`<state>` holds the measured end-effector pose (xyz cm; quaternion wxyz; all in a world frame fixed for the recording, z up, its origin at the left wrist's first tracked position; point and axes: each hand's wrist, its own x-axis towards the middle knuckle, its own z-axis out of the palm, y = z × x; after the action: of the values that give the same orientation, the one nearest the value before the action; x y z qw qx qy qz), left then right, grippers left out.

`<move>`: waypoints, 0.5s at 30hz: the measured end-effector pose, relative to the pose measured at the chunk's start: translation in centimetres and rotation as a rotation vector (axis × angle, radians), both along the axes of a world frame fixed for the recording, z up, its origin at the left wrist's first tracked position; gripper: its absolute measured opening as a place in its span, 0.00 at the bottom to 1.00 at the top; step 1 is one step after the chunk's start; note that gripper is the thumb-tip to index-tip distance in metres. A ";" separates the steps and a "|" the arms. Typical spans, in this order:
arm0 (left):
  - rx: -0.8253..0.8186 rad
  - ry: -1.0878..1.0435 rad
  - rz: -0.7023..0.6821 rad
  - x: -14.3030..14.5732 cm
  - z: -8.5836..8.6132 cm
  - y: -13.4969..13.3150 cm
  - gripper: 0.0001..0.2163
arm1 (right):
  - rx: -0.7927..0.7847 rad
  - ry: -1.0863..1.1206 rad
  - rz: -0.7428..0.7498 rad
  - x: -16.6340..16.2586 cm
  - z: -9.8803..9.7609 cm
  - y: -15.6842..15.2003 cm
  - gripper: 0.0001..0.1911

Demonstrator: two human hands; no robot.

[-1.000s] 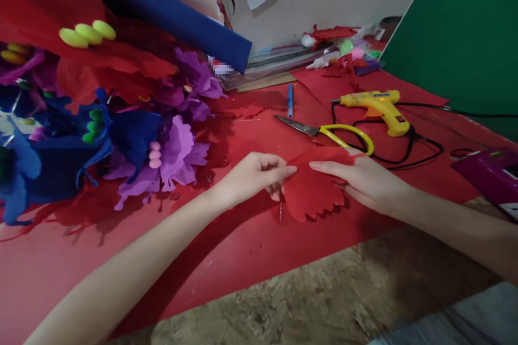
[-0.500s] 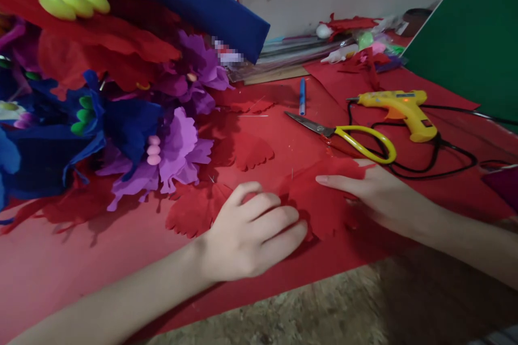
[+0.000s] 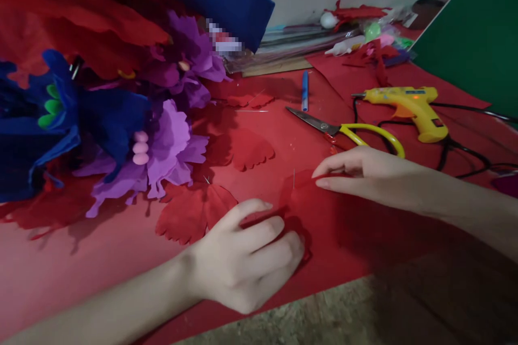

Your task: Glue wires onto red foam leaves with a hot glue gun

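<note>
My left hand (image 3: 251,259) is closed, its curled fingers gripping a thin red petal piece (image 3: 302,186) low on the red sheet. Part of that piece is hidden under the fingers. At its upper right edge, my right hand (image 3: 360,175) pinches with thumb and forefinger together. A thin wire (image 3: 294,178) pokes up at the petal's top. Left of my left hand lies a scalloped red petal pair (image 3: 194,213) with crossed wire ends. Farther back is another scalloped red petal (image 3: 253,149).
Yellow-handled scissors (image 3: 319,123) and a yellow glue gun (image 3: 408,102) with a black cord lie beyond my right hand. A blue pen (image 3: 305,91) is near them. Purple flowers (image 3: 172,135) and blue ones (image 3: 117,118) crowd the left. A green board (image 3: 469,38) leans at right.
My right hand has shifted left, its fingers now over the petal's upper edge. The petal, spread wide before, shows less of itself. My left hand has moved slightly down, and the view has shifted.
</note>
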<state>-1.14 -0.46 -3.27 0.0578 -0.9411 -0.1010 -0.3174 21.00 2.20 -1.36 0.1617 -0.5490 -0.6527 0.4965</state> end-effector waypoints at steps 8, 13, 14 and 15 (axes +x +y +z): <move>-0.049 0.007 0.068 0.2 -0.3 0.1 0.12 | 0.320 -0.169 -0.024 -0.9 -1.0 1.0 0.07; -0.062 0.015 0.083 0.1 -0.2 0.2 0.12 | 0.350 -0.217 -0.035 -1.3 -1.3 1.0 0.08; -0.073 0.022 0.092 0.1 -0.1 0.2 0.12 | 0.355 -0.220 -0.038 -1.3 -1.4 1.0 0.08; -0.086 0.033 0.101 0.2 0.0 0.1 0.13 | 0.354 -0.224 -0.040 -1.4 -1.4 1.0 0.08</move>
<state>-0.97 -0.33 -3.28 0.0351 -0.9415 -0.1610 -0.2941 19.62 3.23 -2.79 0.1919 -0.5765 -0.7327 0.3066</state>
